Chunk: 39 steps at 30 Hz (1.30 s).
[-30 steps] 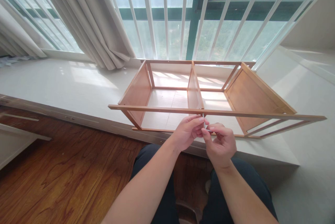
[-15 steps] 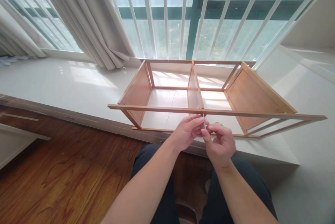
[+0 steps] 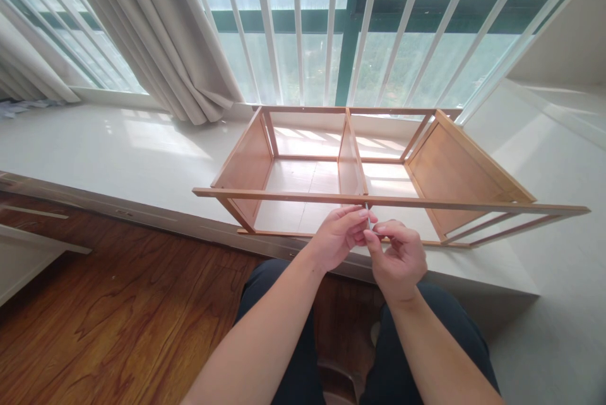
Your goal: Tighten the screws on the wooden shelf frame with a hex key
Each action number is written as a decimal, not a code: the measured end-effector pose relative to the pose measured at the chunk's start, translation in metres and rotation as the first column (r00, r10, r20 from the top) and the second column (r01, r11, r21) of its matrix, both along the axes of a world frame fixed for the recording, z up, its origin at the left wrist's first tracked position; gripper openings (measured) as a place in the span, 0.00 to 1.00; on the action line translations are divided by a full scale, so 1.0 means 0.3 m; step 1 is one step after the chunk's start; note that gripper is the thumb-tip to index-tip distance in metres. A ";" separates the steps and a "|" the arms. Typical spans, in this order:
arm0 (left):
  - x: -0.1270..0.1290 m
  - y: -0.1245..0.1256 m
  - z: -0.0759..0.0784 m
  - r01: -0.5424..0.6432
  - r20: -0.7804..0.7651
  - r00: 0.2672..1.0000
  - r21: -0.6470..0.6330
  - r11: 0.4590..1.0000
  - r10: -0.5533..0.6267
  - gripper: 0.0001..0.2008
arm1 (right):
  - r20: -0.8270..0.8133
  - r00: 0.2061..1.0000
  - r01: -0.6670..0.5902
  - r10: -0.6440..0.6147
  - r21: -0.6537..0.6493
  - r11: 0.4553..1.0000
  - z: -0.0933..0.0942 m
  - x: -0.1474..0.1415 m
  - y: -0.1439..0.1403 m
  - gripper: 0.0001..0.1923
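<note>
A wooden shelf frame (image 3: pixel 284 195) lies on the window ledge, its long front rail towards me. At the middle of that rail, just below the centre panel (image 3: pixel 351 149), a thin metal hex key (image 3: pixel 368 219) stands with its upper end against the wood. My left hand (image 3: pixel 337 234) pinches around the key's shaft, close under the rail. Lower down, my right hand (image 3: pixel 400 257) grips the key's near end between thumb and fingers. Whatever fastener sits at the upper tip is too small to make out.
The white ledge (image 3: pixel 156 146) runs along a barred window (image 3: pixel 312 58). A grey curtain (image 3: pixel 161 33) hangs at the left. Below lies a wooden floor (image 3: pixel 118 316), with a white piece of furniture (image 3: pixel 28 260) at far left. A wall (image 3: pixel 558 203) closes off the right side.
The view has shifted very slightly. Both hands keep their hold on the hex key at the same spot, with only a tiny movement of the right fingers.
</note>
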<state>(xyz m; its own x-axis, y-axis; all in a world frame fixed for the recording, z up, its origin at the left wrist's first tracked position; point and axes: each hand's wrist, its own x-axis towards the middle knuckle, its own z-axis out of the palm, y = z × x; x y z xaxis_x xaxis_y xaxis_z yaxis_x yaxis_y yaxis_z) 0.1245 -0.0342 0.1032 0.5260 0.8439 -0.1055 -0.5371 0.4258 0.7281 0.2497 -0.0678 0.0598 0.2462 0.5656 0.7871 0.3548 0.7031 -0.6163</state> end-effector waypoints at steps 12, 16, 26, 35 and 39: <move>-0.002 -0.010 -0.020 -0.017 -0.054 0.998 -0.048 0.999 0.014 0.23 | 0.015 1.000 -0.001 0.001 -0.019 1.000 0.007 0.002 0.000 0.11; -0.006 -0.035 -0.039 -0.036 -0.036 0.999 -0.117 0.992 0.032 0.25 | 0.013 1.000 0.009 -0.008 -0.049 0.999 -0.001 0.007 -0.005 0.11; -0.026 -0.052 -0.054 -0.087 -0.067 0.995 -0.136 0.987 0.079 0.26 | 0.008 1.000 -0.016 0.016 -0.072 0.997 -0.012 0.007 -0.010 0.16; -0.036 -0.060 -0.046 -0.226 -0.271 0.932 0.077 0.971 0.239 0.23 | 0.021 1.000 -0.017 0.019 -0.113 0.993 -0.037 0.011 -0.019 0.18; -0.065 -0.083 -0.041 -0.284 -0.410 0.836 0.246 0.927 0.365 0.22 | 0.046 0.999 -0.010 0.015 -0.095 0.995 -0.037 0.017 -0.025 0.18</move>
